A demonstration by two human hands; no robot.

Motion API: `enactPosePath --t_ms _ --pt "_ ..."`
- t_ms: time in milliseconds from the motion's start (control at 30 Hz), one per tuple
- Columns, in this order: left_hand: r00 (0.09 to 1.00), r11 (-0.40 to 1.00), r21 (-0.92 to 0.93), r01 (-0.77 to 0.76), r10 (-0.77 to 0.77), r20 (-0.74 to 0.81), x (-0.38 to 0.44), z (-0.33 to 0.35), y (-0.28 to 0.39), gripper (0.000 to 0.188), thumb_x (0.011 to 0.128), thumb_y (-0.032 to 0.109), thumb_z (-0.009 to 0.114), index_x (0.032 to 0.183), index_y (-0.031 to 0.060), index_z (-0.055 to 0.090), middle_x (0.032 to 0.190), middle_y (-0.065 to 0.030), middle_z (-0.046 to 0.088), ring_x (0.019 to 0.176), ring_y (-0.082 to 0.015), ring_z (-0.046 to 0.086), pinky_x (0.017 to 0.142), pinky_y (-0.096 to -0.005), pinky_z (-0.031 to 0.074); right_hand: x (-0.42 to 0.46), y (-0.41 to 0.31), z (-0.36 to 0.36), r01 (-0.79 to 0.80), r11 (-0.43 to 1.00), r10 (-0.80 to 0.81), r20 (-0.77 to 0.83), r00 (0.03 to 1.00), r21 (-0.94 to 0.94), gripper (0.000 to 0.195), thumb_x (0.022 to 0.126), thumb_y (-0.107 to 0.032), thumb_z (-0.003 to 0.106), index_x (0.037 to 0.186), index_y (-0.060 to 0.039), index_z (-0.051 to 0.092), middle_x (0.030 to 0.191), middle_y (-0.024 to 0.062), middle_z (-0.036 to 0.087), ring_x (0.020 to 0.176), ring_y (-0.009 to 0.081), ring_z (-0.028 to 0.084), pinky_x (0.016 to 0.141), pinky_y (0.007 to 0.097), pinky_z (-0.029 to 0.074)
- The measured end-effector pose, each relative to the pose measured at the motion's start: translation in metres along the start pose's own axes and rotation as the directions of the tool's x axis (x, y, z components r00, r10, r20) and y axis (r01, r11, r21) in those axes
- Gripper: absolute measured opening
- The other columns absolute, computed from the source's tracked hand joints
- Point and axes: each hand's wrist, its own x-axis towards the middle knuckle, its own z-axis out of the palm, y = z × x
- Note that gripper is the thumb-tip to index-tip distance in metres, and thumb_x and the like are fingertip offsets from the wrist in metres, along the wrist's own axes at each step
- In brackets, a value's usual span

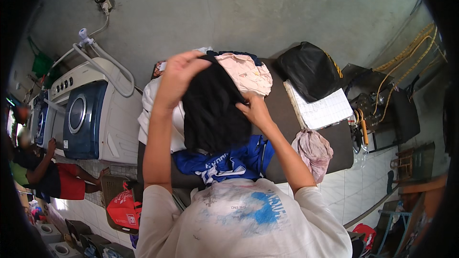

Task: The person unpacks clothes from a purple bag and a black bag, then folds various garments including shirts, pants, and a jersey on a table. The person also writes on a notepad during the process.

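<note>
A black cloth garment (pixel 215 114) is spread between my two hands above a dark padded table. At its upper left corner, my left hand (pixel 184 70) has thumb and fingers near the edge; whether they pinch it is unclear. My right hand (pixel 254 109) grips the garment's right edge between thumb and fingers. Behind the garment lies a crumpled pale pink cloth (pixel 247 73) on darker fabric. White cloth (pixel 152 114) shows to the left. Nearest my body is a blue garment with white lettering (pixel 229 163), partly beneath the black one.
An open notebook (pixel 315 111) lies at right under a black bag (pixel 310 71). A pinkish cloth (pixel 313 152) hangs over the table's edge (pixel 344 150). At left are a twin-tub washing machine (pixel 96 114), a basket with a red bag (pixel 123 209), and a person (pixel 43 175).
</note>
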Motion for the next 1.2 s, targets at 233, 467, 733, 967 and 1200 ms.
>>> enactPosePath --t_ms 233,467,733,967,1200 --pt "0.936 0.952 -0.295 0.077 -0.171 -0.308 -0.022 -0.092 -0.014 0.017 0.078 0.009 0.058 0.090 -0.0015 0.061 0.082 -0.0061 0.064 0.073 -0.0119 0.060 0.070 -0.0224 0.046 -0.022 0.043 -0.028 -0.318 0.864 0.272 0.169 0.947 0.391 0.026 0.084 -0.026 0.060 0.069 -0.0050 0.057 0.063 -0.0053 0.054 0.058 0.0020 0.042 0.053 0.0201 0.034" --pt "0.903 0.709 0.659 0.250 0.075 -0.423 -0.034 -0.084 -0.126 0.025 0.076 0.012 0.060 0.099 0.0008 0.058 0.098 -0.0110 0.056 0.092 -0.0224 0.053 0.081 -0.0304 0.043 -0.020 0.009 -0.059 -0.468 0.487 0.425 0.268 0.865 0.737 0.020 0.085 -0.021 0.058 0.073 -0.0046 0.058 0.068 -0.0011 0.060 0.060 0.0049 0.054 0.055 0.0204 0.041" --pt "0.994 0.757 0.645 0.105 -0.067 -0.083 -0.044 0.012 -0.308 0.014 0.078 0.012 0.059 0.087 0.0012 0.059 0.087 -0.0155 0.055 0.072 -0.0264 0.058 0.067 -0.0330 0.048 -0.051 0.118 0.043 -0.101 0.953 0.072 -0.110 0.991 -0.284 0.051 0.073 -0.033 0.068 0.112 -0.0061 0.049 0.107 0.0190 0.048 0.101 0.0359 0.048 0.084 0.0416 0.042" --pt "0.889 0.654 0.646 0.395 -0.095 -0.448 -0.040 0.027 -0.387 0.028 0.081 0.009 0.057 0.103 0.0002 0.043 0.103 -0.0238 0.043 0.090 -0.0411 0.051 0.079 -0.0426 0.044 -0.091 0.103 0.085 -0.153 0.842 0.247 0.119 0.962 -0.517 0.070 0.066 -0.042 0.070 0.129 -0.0257 0.042 0.112 0.0163 0.044 0.100 0.0330 0.046 0.079 0.0441 0.042" --pt "0.910 0.551 0.726 0.411 -0.205 -0.360 -0.049 0.005 -0.353 0.036 0.071 0.011 0.069 0.099 0.0056 0.046 0.098 -0.0171 0.049 0.090 -0.0357 0.053 0.077 -0.0423 0.043 -0.079 0.110 0.104 0.106 0.707 -0.151 -0.004 0.988 -0.699 0.018 0.067 -0.014 0.064 0.084 -0.0102 0.059 0.094 0.0096 0.047 0.092 0.0252 0.045 0.074 0.0381 0.034"
